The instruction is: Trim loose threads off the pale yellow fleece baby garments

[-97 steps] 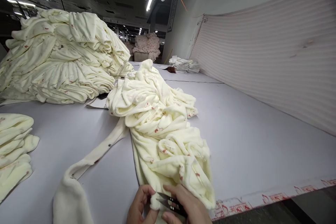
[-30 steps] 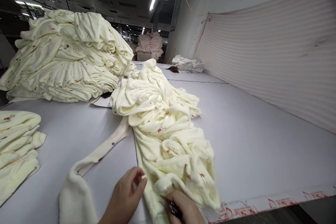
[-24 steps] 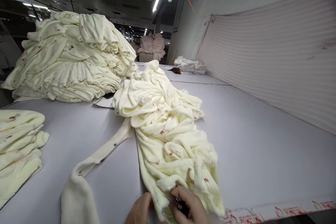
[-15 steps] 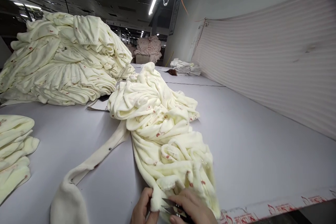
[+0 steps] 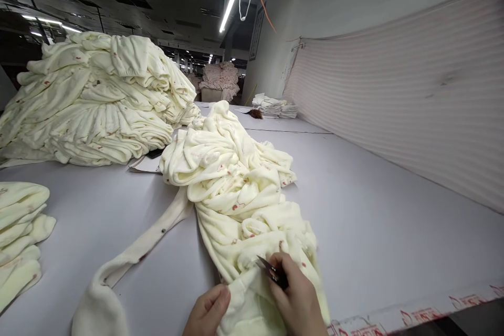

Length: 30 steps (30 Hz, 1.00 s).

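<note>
A cream fleece garment [image 5: 236,210] with small red prints lies bunched along the table in front of me. My left hand [image 5: 208,311] pinches an edge of it near the bottom of the view. My right hand [image 5: 295,294] is closed around small dark thread snips [image 5: 271,271], whose pointed blades aim up and left, just over the fabric. The fingers of my right hand also lie against the cloth. A long, narrow cream strip [image 5: 153,239] runs from the garment down to the lower left.
A tall heap of cream garments [image 5: 98,100] stands at the back left, with more folded cream cloth [image 5: 23,236] at the left edge. White folded pieces [image 5: 271,106] and a brown tuft [image 5: 255,114] lie far back. A striped cloth [image 5: 394,89] hangs along the right wall.
My right hand with the snips has moved up and away from the edge by my left hand. My left hand has shifted slightly down and left, and the garment's edge is spread flatter.
</note>
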### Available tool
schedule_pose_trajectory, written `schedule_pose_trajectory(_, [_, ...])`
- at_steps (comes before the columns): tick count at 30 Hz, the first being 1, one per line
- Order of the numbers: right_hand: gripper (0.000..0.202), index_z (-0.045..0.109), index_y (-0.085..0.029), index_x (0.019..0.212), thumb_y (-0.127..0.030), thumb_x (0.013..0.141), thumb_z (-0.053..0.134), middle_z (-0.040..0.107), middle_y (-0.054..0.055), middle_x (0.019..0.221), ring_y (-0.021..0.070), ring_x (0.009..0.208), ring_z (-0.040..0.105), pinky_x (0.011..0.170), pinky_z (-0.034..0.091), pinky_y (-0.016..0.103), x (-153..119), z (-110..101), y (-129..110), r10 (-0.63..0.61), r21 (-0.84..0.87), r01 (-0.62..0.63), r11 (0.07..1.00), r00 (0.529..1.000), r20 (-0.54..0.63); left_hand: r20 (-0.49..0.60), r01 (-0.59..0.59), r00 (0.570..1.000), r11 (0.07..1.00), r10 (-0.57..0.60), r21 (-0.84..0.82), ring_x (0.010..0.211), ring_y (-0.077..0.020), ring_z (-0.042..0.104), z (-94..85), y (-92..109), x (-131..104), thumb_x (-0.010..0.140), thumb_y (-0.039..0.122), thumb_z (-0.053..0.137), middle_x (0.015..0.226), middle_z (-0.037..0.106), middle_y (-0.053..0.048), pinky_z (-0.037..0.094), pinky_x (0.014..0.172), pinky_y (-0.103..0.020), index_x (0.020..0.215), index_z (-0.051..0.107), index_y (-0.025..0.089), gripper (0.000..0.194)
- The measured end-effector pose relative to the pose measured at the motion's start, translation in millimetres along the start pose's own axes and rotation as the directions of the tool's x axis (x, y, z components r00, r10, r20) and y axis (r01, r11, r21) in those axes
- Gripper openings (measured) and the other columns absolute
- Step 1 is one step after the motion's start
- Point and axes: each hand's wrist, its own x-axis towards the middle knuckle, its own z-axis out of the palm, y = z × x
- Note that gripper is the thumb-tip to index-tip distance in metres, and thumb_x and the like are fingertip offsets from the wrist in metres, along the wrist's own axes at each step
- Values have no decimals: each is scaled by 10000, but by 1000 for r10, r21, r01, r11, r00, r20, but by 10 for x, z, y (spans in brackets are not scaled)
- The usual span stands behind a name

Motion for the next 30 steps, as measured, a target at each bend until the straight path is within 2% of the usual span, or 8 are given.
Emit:
schedule_pose_trajectory(3, [94,504,-247,777,-158,747,505,615,-37,663,163,580,576,554,456,242,60,17,-20,71,-44,-69,997,996,51,121,87,991,965,-58,-247,776,-272,657,35,100,42,771,493,645,762,715,-100,474,804,-394,893,747,145,382])
schedule_pose_trajectory(7, [45,583,-251,840,-247,798,565,669,-2,785,184,714,630,639,501,256,-20,-64,-51,25,11,-28,1000,983,184,166,123,983,948,-76,-295,918,-357,673,82,170,59,751,563,631,931,736,-169,415,950,-505,1034,727,140,518])
schedule_pose_trajectory(12, [193,633,-292,1026,-349,842,617,676,20,907,192,805,661,698,520,259,-92,-136,-147,-170,16,170,985,963,211,219,140,973,939,-71,-315,1032,-351,632,162,224,94,730,606,631,960,740,-150,372,1012,-496,1019,733,148,551])
schedule_pose_trajectory(14, [151,641,-280,988,-351,895,544,677,29,885,189,775,660,680,518,264,-77,-118,-175,-179,-4,183,983,963,200,207,95,978,951,-34,-293,1070,-344,609,185,255,86,730,603,634,947,745,-138,356,1029,-479,959,751,148,524])
schedule_pose_trajectory(17, [190,639,-255,927,-336,941,467,681,31,848,181,770,664,683,521,259,-38,-103,-173,-161,-8,168,986,955,247,172,108,983,966,-68,-234,1136,-333,562,173,272,60,736,623,612,948,749,-122,316,1059,-437,873,768,153,514])
schedule_pose_trajectory(21, [160,630,-269,1012,-348,898,551,684,26,897,190,815,666,720,533,271,-61,-103,-128,-203,-28,215,976,951,233,198,158,973,967,-118,-201,1165,-331,529,90,203,79,694,679,608,970,745,-106,296,1062,-419,857,770,170,558])
schedule_pose_trajectory(26, [199,635,-266,1018,-372,926,495,678,47,892,207,772,655,673,514,298,-129,-58,-149,-241,-86,254,963,960,140,318,116,948,954,-24,-276,1094,-288,582,63,169,103,871,539,475,1008,732,-98,344,1013,-425,992,739,189,455])
schedule_pose_trajectory(30, [208,636,-266,951,-383,937,463,671,22,847,187,757,652,654,506,279,-84,-43,-206,-161,9,161,987,972,172,289,81,957,969,-10,-234,1018,-257,624,73,208,68,860,319,581,959,740,-96,384,964,-384,1018,729,179,258])
